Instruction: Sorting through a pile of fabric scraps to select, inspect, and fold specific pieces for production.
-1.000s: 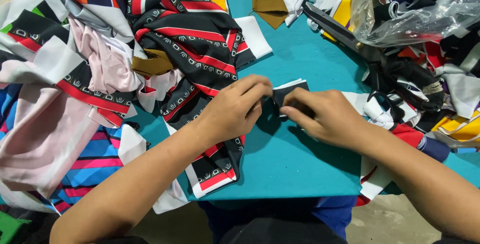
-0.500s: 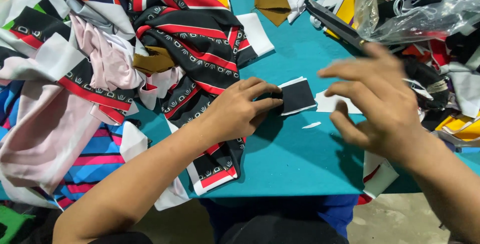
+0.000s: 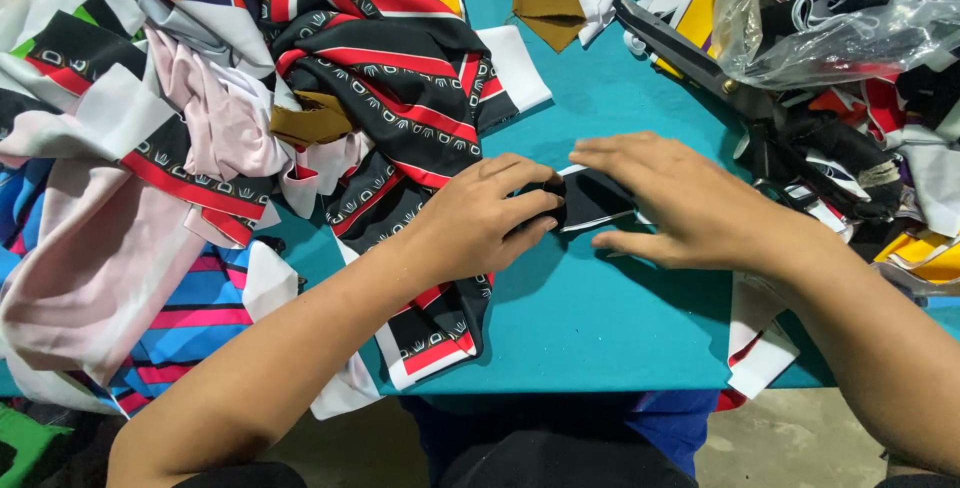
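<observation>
Black fabric with a white edge, a small folded piece, lay on the teal counter between both hands. The left hand curled its fingers together against the piece's left edge, pinning it down. The right hand lay flat over its right side, fingers stretched out and slightly apart. Black-and-red patterned cloth sat just left; large black scissors lay beyond, near a clear plastic bag.
</observation>
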